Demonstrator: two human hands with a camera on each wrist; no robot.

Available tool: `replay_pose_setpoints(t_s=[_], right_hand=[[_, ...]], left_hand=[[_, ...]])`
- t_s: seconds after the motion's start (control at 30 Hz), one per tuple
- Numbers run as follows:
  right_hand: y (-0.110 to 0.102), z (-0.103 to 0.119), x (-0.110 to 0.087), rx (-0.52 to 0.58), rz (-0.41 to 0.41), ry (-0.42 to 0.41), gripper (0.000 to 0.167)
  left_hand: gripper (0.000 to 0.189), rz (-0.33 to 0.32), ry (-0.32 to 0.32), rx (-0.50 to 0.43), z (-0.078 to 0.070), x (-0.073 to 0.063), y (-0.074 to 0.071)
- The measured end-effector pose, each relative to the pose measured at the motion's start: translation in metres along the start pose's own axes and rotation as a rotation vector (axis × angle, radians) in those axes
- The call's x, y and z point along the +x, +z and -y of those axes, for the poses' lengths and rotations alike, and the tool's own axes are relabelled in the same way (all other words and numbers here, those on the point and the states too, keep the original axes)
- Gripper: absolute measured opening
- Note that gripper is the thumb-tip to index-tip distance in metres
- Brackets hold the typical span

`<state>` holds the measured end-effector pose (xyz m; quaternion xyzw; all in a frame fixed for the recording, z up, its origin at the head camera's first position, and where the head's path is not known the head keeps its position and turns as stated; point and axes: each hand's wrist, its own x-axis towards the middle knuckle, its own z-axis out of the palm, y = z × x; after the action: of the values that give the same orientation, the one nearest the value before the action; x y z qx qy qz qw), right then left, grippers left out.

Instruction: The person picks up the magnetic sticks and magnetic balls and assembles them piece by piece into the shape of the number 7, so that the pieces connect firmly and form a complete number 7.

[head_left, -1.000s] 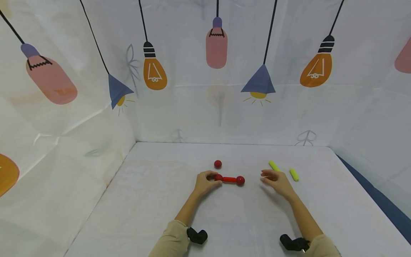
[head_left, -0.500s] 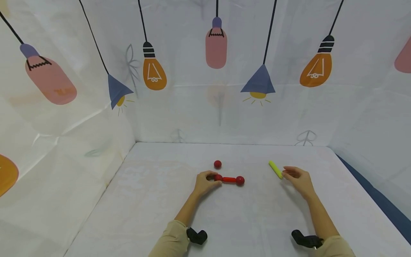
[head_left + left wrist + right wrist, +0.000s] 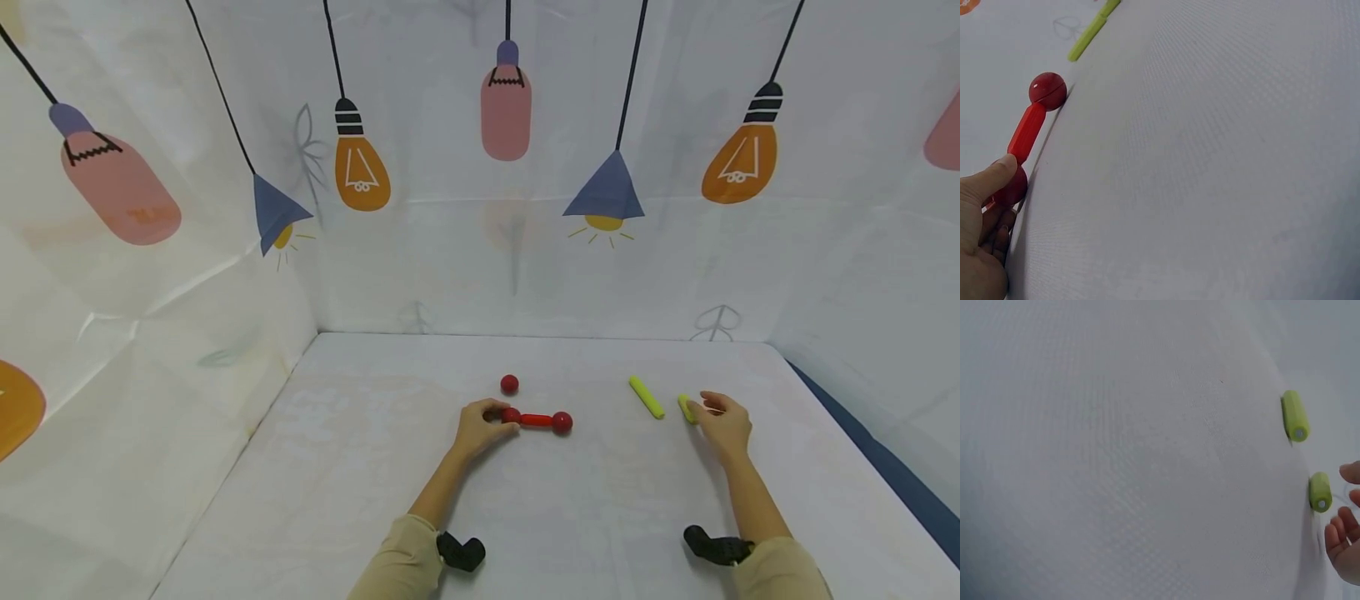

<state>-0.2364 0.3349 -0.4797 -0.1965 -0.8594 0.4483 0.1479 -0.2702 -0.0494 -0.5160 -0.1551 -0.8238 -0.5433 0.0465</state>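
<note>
My left hand [image 3: 478,429] holds the near-left end of a red piece: a short red rod [image 3: 536,420] with a dark red ball [image 3: 562,422] at each end. In the left wrist view, thumb and fingers pinch the ball [image 3: 1013,187] at that end, partly covering it. The piece lies on the white table. On the right, my right hand [image 3: 723,423] hovers beside a short yellow-green rod [image 3: 686,407], fingers loosely bent. A gap shows between fingertips and rod [image 3: 1320,492] in the right wrist view, so nothing is gripped there.
Behind the red piece sits a loose red ball [image 3: 509,384]. A longer yellow-green rod [image 3: 647,397] lies left of the short one. White sheeting [image 3: 450,275] printed with lamps closes off the back and sides of the table [image 3: 570,517].
My right hand has moved right, away from the longer yellow-green rod and over to the short one, which it hid half a second ago. The left hand stays put on the red piece.
</note>
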Motion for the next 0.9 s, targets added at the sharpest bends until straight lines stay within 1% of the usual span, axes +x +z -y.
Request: replay_pose_setpoints(t_s=[0.1, 0.17, 0.33, 0.5, 0.63, 0.7, 0.8, 0.9], right_hand=[[0.0, -0.002, 0.004, -0.029, 0.05, 0.041, 0.051], [0.001, -0.002, 0.006, -0.046, 0.069, 0.057, 0.054], [0.006, -0.003, 0.01, -0.063, 0.074, 0.055, 0.055], [0.015, -0.003, 0.012, -0.059, 0.004, -0.011, 0.047], [0.025, 0.0, 0.012, -0.046, -0.076, -0.1, 0.04], [0.029, 0.004, 0.012, -0.042, -0.097, -0.146, 0.038], [0.034, 0.01, 0.012, -0.038, -0.095, -0.202, 0.035], [0.037, 0.014, 0.013, -0.054, -0.033, -0.232, 0.035]], left_hand=[[0.034, 0.0, 0.001, 0.003, 0.001, 0.0, 0.0], [0.034, 0.0, 0.001, 0.002, 0.001, 0.0, 0.0], [0.034, -0.002, 0.001, 0.01, 0.001, 0.0, 0.0], [0.034, 0.004, -0.008, 0.008, -0.001, -0.001, 0.0], [0.034, 0.001, -0.019, 0.009, -0.001, -0.001, 0.0], [0.034, -0.002, -0.021, 0.011, -0.001, -0.001, 0.0], [0.034, -0.005, -0.021, 0.013, 0.0, 0.0, 0.0], [0.034, -0.004, -0.012, 0.019, 0.001, 0.0, 0.0]])
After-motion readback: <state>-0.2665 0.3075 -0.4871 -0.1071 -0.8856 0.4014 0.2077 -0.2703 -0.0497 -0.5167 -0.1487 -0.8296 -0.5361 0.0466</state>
